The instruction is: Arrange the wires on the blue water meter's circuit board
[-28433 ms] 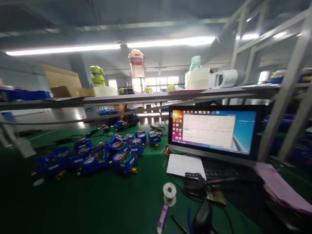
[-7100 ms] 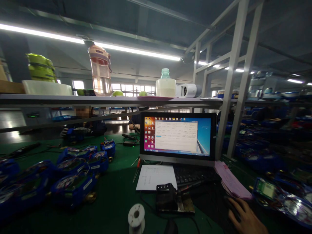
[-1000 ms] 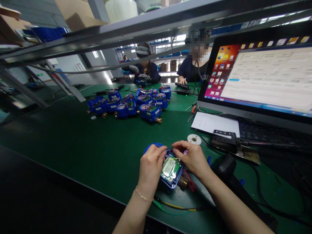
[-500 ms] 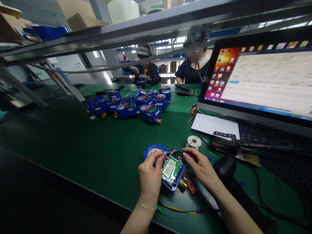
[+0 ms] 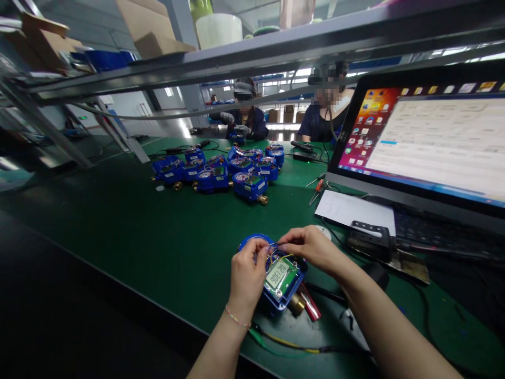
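A blue water meter [image 5: 281, 281] with its cover off lies on the green bench mat [image 5: 130, 231], near the front edge, between the two hands. The left hand [image 5: 246, 276] rests against the left side of the meter body, fingers curled around its upper left edge and thumb near the round blue dial end. The right hand [image 5: 311, 247] reaches in from the right over the far end of the meter, thumb and forefinger pinched together on thin wires at the top of the housing; the exact wire held cannot be resolved.

The long axis of the meter runs diagonally, from the round dial end at the far left to the brass fitting [image 5: 296, 304] at the near right. The green circuit board with its LCD [image 5: 277, 273] faces up, with the digits running along that diagonal.

A red clip [image 5: 311, 310] lies just beside the brass fitting. A yellow and green cable [image 5: 288, 345] runs along the mat in front of the meter. A cluster of other blue meters [image 5: 221, 173] sits well apart, farther back. A monitor [image 5: 430, 142] stands to the right.
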A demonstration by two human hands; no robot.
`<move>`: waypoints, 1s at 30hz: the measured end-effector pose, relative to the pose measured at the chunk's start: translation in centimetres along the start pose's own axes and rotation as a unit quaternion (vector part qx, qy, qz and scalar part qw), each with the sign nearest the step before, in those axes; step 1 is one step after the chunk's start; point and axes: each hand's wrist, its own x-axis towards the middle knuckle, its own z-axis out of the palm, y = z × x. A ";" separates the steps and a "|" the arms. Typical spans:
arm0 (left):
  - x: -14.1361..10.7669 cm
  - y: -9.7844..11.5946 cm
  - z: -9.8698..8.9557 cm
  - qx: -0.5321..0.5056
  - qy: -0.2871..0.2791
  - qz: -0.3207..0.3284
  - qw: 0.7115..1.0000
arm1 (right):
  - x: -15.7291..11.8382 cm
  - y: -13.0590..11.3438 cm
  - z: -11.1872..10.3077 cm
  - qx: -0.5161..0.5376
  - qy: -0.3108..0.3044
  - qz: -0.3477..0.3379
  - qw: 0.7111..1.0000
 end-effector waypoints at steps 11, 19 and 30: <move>0.1 0.0 -0.1 0.000 0.005 0.004 1.000 | -0.7 -0.3 -0.1 -0.036 0.012 0.018 0.999; 0.0 -0.5 0.2 -0.001 0.008 -0.002 1.000 | -0.7 -0.6 0.5 -0.071 0.053 0.040 0.995; 0.3 -2.8 0.1 0.023 0.008 -0.065 0.998 | -1.8 -1.4 1.5 -0.124 0.132 -0.015 0.983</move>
